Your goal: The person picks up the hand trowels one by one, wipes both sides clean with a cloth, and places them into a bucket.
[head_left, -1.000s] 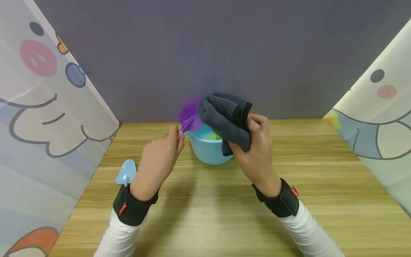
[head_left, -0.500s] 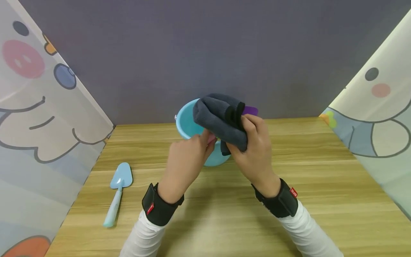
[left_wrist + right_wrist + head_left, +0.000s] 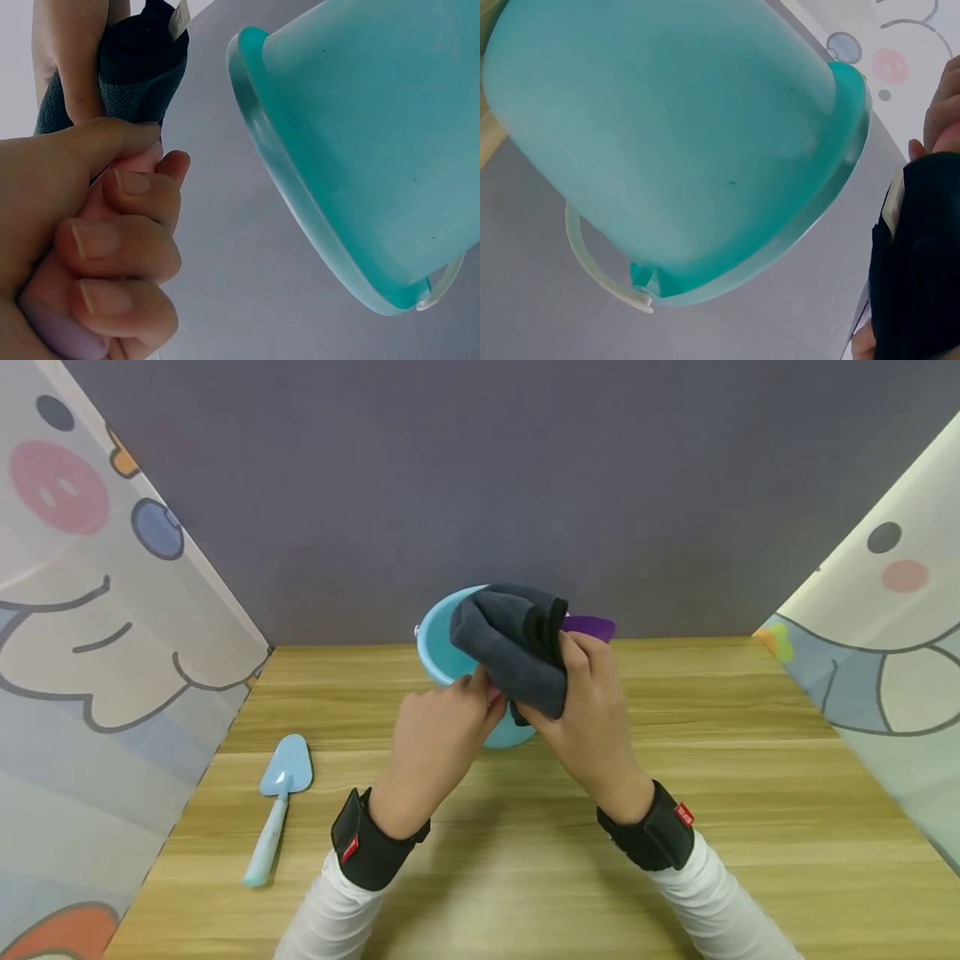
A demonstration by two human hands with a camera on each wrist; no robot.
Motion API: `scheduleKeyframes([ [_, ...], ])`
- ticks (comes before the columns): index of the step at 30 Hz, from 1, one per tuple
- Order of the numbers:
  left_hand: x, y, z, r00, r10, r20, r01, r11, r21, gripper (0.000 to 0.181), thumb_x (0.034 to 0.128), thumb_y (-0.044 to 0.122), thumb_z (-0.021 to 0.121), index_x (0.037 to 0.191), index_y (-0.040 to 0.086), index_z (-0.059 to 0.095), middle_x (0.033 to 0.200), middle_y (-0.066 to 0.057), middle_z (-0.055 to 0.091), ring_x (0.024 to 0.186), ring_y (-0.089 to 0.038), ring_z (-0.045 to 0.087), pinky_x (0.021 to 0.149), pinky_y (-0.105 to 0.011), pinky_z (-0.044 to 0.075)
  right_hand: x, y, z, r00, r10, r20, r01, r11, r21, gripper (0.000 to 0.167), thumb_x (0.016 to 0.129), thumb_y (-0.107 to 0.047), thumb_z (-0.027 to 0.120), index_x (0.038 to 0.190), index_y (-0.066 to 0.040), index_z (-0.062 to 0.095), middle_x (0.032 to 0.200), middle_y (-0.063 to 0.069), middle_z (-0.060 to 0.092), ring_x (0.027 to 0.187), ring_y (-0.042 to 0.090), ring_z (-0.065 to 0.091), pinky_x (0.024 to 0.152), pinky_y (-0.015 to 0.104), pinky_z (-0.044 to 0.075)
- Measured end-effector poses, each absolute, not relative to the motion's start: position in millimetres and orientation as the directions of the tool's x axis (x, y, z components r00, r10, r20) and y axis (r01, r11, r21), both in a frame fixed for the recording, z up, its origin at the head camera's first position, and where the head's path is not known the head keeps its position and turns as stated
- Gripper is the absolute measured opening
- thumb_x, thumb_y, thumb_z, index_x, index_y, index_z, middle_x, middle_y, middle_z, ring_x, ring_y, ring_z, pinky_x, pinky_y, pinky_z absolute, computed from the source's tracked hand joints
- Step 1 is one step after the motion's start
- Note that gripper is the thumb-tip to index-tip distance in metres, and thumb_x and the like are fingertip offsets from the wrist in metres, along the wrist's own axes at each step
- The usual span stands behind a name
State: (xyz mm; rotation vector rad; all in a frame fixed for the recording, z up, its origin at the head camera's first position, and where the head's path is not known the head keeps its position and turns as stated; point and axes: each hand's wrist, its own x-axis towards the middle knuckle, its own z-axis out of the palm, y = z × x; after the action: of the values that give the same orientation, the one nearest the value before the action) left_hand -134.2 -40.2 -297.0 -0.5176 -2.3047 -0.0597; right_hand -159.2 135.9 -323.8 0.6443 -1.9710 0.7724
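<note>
My right hand (image 3: 592, 718) grips a folded dark grey cloth (image 3: 510, 643) above a light blue bucket (image 3: 442, 639). Curled around a pink handle (image 3: 56, 289) in the left wrist view, my left hand (image 3: 438, 735) meets the cloth's lower edge. A purple piece (image 3: 589, 627), the head of the tool on that handle, sticks out past the cloth at the right; the cloth hides its middle. The right wrist view shows the cloth (image 3: 919, 262) beside the bucket (image 3: 667, 135), whose inside is mostly hidden from the head view.
A light blue toy trowel (image 3: 287, 764) lies on the wooden table (image 3: 750, 760) at the left. Behind the bucket rises a grey wall (image 3: 480, 468). Cartoon-printed panels flank the table, one at the left (image 3: 150, 610) and one at the right (image 3: 922, 635).
My left hand has moved right with the purple tool, whose head has passed from the bucket's left rim to behind and beyond the cloth. The cloth stays in my right hand, shifted slightly left.
</note>
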Motion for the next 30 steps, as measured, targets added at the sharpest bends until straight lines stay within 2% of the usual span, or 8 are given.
scheduleKeyframes([
  [5,-136.3,-39.9,-295.3,-0.624,0.357,0.695,0.395,0.912,-0.113,0.029,0.0973,0.038,0.069,0.085,0.013,0.059,0.054,0.005,0.045,0.039,-0.010,0.042,0.036,-0.030,0.033,-160.5,137.0,-321.5,-0.465,-0.105,0.879,-0.687,0.670,-0.283,0.069,0.077,-0.004,0.084,0.135,0.000,0.047,0.120,0.027,0.053,0.107,0.042,0.057,0.092,0.053,0.052],
  [12,-137.0,-39.7,-295.4,-0.577,0.369,0.729,0.390,0.908,-0.151,0.040,0.1002,0.042,0.063,0.074,0.014,0.053,0.052,0.006,0.036,0.038,-0.008,0.025,0.036,-0.027,0.024,-161.2,140.2,-315.9,-0.480,-0.052,0.876,-0.687,0.644,-0.338,0.063,0.083,-0.006,0.081,0.135,-0.001,0.047,0.122,0.026,0.052,0.111,0.041,0.056,0.097,0.051,0.050],
  [15,-136.5,-40.2,-295.3,-0.566,0.379,0.732,0.392,0.905,-0.166,0.039,0.0999,0.042,0.064,0.075,0.014,0.053,0.053,0.006,0.032,0.040,-0.008,0.021,0.037,-0.026,0.021,-162.2,141.7,-314.7,-0.476,-0.034,0.879,-0.682,0.646,-0.344,0.061,0.083,-0.005,0.081,0.133,-0.001,0.047,0.122,0.026,0.053,0.112,0.041,0.056,0.098,0.052,0.050],
  [22,-136.1,-40.2,-296.6,-0.553,0.400,0.731,0.403,0.896,-0.186,0.038,0.1007,0.041,0.063,0.077,0.013,0.052,0.055,0.006,0.029,0.042,-0.009,0.019,0.040,-0.024,0.016,-162.5,146.5,-313.6,-0.480,0.016,0.877,-0.643,0.674,-0.364,0.064,0.079,-0.003,0.082,0.132,-0.002,0.047,0.119,0.026,0.053,0.110,0.041,0.056,0.097,0.054,0.048],
  [30,-136.3,-40.7,-296.6,-0.546,0.401,0.735,0.411,0.893,-0.182,0.038,0.1003,0.042,0.063,0.078,0.013,0.052,0.054,0.005,0.033,0.041,-0.008,0.023,0.039,-0.025,0.018,-163.7,152.5,-311.3,-0.484,0.061,0.873,-0.621,0.678,-0.392,0.055,0.086,-0.006,0.077,0.133,-0.001,0.047,0.117,0.029,0.051,0.110,0.042,0.056,0.098,0.053,0.048],
])
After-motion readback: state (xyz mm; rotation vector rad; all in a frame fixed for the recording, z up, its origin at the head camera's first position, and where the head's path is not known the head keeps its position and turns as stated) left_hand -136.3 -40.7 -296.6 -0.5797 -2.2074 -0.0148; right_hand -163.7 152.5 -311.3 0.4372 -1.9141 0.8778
